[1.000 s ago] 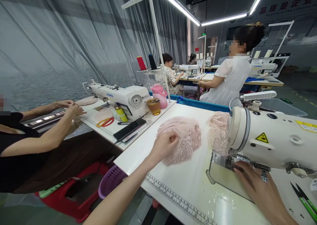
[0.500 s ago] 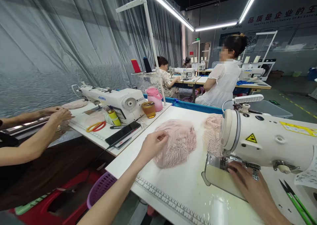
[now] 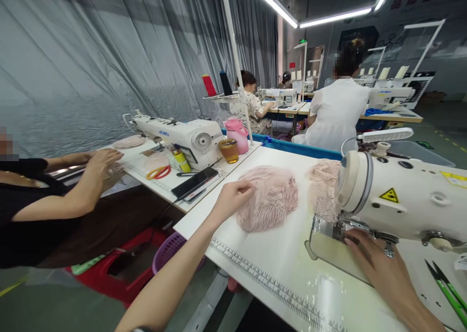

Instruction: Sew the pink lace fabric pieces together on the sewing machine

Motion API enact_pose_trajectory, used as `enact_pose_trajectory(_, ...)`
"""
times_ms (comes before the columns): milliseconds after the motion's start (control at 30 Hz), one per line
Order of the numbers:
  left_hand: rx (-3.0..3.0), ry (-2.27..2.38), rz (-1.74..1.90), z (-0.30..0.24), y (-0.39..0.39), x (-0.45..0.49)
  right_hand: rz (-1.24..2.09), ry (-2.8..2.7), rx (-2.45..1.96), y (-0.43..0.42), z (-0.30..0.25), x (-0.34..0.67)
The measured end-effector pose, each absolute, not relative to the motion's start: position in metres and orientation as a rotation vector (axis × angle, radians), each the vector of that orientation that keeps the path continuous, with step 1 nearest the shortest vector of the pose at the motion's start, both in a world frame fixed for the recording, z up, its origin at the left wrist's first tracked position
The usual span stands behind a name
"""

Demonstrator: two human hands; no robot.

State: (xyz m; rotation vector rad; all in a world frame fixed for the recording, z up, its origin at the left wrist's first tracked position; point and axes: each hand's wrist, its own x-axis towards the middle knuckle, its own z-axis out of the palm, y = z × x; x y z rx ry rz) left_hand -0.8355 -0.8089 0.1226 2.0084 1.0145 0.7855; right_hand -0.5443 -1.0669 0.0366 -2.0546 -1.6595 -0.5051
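A bundle of pale pink lace fabric point(image 3: 272, 208) lies on the white sewing table. My left hand point(image 3: 233, 200) is at its left edge, thumb and forefinger pinched together on the cloth. At the right stands a white sewing machine point(image 3: 397, 191). My right hand point(image 3: 377, 261) rests low by its needle area, fingers stretched out and partly hidden by the machine's metal parts; I see nothing held in it. A second piece of pink lace fabric point(image 3: 323, 188) lies behind the needle area, partly covered by the machine head.
Green-handled thread snips point(image 3: 447, 290) lie at the right. A printed ruler point(image 3: 262, 278) follows the front edge. On the adjoining table are a phone point(image 3: 195, 182), a cup of tea point(image 3: 229, 151) and another sewing machine point(image 3: 182, 139). A co-worker's hands point(image 3: 104, 161) are at far left.
The view has turned left and a little downward, so more of the co-worker at left shows. Both my hands keep about the same places by the fabric and the machine.
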Motion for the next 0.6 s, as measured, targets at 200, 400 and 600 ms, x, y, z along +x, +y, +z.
enact_pose_trajectory(200,1.866,1.022,0.807,0.119,-0.805,-0.84,-0.455,-1.688,-2.065,-1.07,0.032,-0.539)
enact_pose_trajectory(400,1.756,0.99,0.929,0.115,-0.798,-0.846,-0.468,-1.719,-2.059,-1.07,0.025,-0.534)
enact_pose_trajectory(600,1.532,1.03,1.3,0.112,-0.782,-0.855,-0.534,-1.661,-2.066,-1.068,0.023,-0.536)
